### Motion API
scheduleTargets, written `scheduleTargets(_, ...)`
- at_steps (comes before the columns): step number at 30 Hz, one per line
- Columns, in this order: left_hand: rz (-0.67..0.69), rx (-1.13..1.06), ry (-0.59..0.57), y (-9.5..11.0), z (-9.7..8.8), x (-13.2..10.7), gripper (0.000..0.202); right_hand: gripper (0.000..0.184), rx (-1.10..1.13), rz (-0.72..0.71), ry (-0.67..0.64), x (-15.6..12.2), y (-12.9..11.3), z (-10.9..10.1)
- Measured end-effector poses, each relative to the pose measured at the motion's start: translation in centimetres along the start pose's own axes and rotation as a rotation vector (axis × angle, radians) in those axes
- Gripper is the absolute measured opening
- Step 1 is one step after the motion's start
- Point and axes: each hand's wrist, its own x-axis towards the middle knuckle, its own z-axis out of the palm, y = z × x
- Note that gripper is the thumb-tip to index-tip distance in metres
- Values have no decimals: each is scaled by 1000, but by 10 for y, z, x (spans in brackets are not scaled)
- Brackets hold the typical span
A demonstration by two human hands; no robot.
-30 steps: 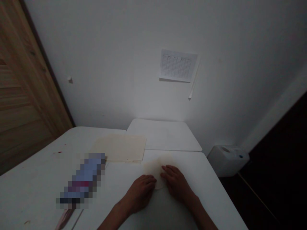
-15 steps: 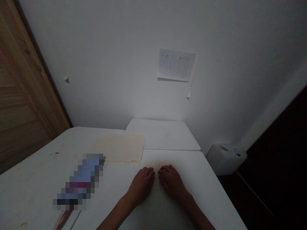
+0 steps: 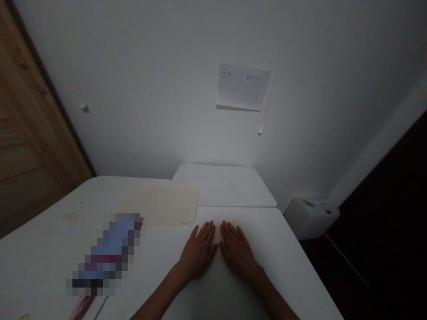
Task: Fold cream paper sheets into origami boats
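At the far left, a wooden panel (image 3: 36, 111) is seen rising beside the pale wall (image 3: 150, 89), on which a small white fitting (image 3: 84, 107) is fixed. Below, a white table (image 3: 36, 258) is spread across the foreground, its left part marked by a few small stains. On it a bluish object (image 3: 108, 249) is placed at a slant; it is blurred into blocks, so what it is cannot be told. A pinkish strip (image 3: 82, 306) is seen at its near end. Just beyond, larger cream sheets (image 3: 160, 204) are laid flat, one on another, their edges slightly out of line. Near the middle, the left hand (image 3: 198, 251) is laid palm down, its fingers stretched forward. A thin pale sheet (image 3: 217, 233) is mostly covered by the two hands, and its outline can hardly be made out. A white board (image 3: 227, 184) is set behind, against the wall. The right hand (image 3: 236, 249) is likewise held flat, fingers extended, close to the left but separated by a narrow gap. Above, a printed page (image 3: 243, 86) is mounted on the wall beside a narrow white strip (image 3: 263, 122). Farther right, a white container (image 3: 310, 218) is placed low beside the table.
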Motion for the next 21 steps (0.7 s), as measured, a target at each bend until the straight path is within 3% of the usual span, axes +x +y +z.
scheduleTargets(6, -5, -48, 8, -10, -18, -14, 57, 54, -32, 85, -23, -13, 22, -6)
scheduleTargets(10, 147, -202, -62, -12, -38, -27, 65, 53, -33, 59, -35, -17, 32, -10)
scheduleTargets(13, 162, -267, -88, -10, -48, -32, 51, 52, -24, 39, -21, -17, 33, -10)
scheduleTargets(21, 187, -232, -77, -3, -54, -30, 34, 30, 97, -53, 197, -21, 24, -19)
